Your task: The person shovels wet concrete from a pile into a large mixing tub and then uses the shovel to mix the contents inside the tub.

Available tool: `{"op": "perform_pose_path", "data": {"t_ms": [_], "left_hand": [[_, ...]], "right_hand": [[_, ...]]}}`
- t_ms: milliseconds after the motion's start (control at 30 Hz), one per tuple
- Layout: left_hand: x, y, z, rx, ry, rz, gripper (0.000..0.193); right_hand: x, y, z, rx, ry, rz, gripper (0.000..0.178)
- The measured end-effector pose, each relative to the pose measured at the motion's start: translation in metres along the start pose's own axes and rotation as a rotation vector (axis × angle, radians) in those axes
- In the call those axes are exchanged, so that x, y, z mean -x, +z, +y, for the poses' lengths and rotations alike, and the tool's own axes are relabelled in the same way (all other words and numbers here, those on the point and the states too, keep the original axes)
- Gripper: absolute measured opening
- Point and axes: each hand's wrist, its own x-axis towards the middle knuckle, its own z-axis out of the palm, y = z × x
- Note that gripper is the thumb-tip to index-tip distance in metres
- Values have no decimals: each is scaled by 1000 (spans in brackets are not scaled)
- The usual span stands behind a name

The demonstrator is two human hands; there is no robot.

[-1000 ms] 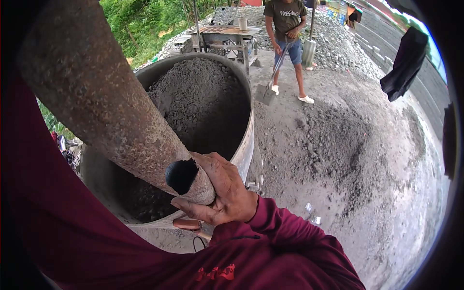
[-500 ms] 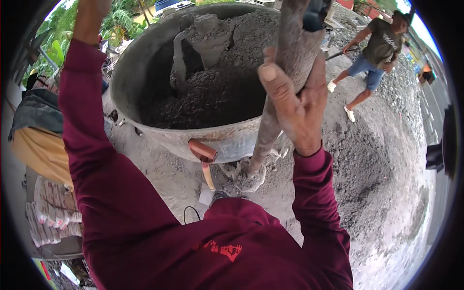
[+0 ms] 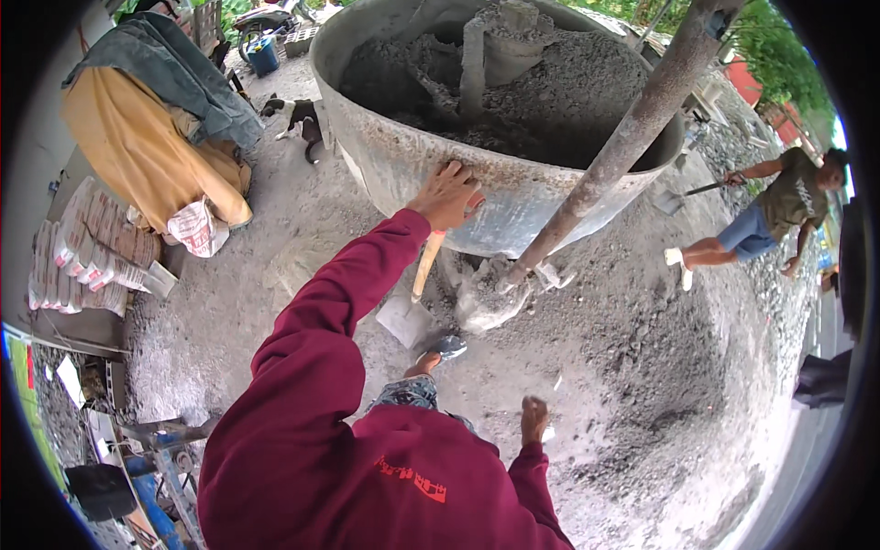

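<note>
Against the near rim of a round metal mixing drum, the left hand covers most of a shovel's red grip; whether it is closed around it cannot be told. The right hand hangs low, its fingers too small to read. A rusty pipe crosses the drum's right edge; its far rim is cut off. Rough ground stretches right toward a co-worker.
</note>
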Motion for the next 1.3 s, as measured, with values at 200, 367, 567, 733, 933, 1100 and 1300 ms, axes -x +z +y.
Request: {"op": "perform_pose_path", "data": {"t_ms": [200,367,567,733,933,1100,1300], "left_hand": [[43,-8,16,79,-25,62,29],[99,-57,122,170,32,-299,14],[175,-77,208,225,6,-287,12],[268,-102,177,287,-138,-291,19],[331,-138,144,362,-268,-191,21],[382,-153,139,314,-337,-163,20],[382,-149,157,297,-405,-118,22]], "right_hand": [[183,-94,126,169,821,-361,24],[225,-114,142,88,994,-331,25],[154,-62,133,-128,794,-344,31],[71,-24,24,-18,418,-434,34],[21,-18,28,284,-12,-431,33],[71,57,6,477,-467,-437,33],[62,109,-3,268,-228,-461,30]]}}
